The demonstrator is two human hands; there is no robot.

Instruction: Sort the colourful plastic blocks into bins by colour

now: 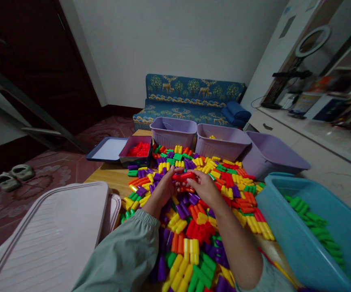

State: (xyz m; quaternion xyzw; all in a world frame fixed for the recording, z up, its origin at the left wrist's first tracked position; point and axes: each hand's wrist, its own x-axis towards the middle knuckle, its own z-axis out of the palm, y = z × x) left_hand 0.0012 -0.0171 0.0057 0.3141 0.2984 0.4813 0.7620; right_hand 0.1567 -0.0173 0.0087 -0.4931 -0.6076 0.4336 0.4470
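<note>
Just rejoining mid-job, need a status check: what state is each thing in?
Left hand: closed on red piece
Right hand: closed on red piece
Red piece: held between both hands
Loose pieces: spread across table
Teal bin: open, green pieces inside
Middle purple bin: open, yellow pieces inside
Left purple bin: open, bottom unclear
Right purple bin: open, bottom unclear
Dark box: open, red pieces inside
Pale lids: off, stacked

Dim light leaves the door (38, 73) nearly black, with stretched, blurry edges.

I count three lilac bins (173, 138), one teal bin (280, 227), one box (135, 161), two shoes (23, 172), one couch (193, 107), too many blocks (194, 247) to tally.
</note>
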